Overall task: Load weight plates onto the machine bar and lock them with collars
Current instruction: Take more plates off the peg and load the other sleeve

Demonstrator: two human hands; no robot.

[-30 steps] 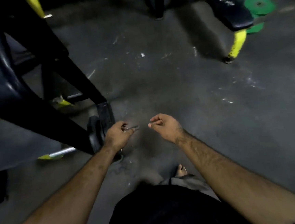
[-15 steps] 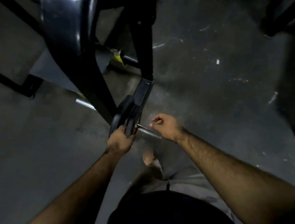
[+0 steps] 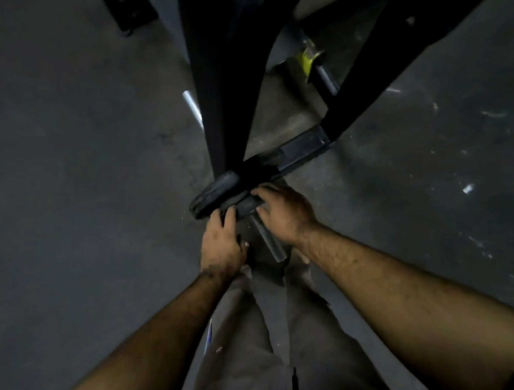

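A short steel machine bar (image 3: 268,239) sticks out toward me from the black machine arm (image 3: 303,147). Two black weight plates (image 3: 214,195) sit on it, pushed up against the arm. My left hand (image 3: 221,244) grips the near plate at its lower left edge, with the fingers laid over the rim. My right hand (image 3: 285,214) holds the same plate from the right, its fingers curled over the upper edge next to the bar. No collar shows on the bar. The bar's near end is bare.
The machine's black frame (image 3: 223,73) rises ahead, with a yellow-tipped foot (image 3: 309,58) and a chrome rod (image 3: 192,105) behind it. A dark grey, scuffed floor (image 3: 77,179) lies all around. My legs (image 3: 277,333) stand just below the bar.
The view swung down over the bar. My right hand moved from the bar's end up to the plate, and my left hand shifted onto the near plate's rim.
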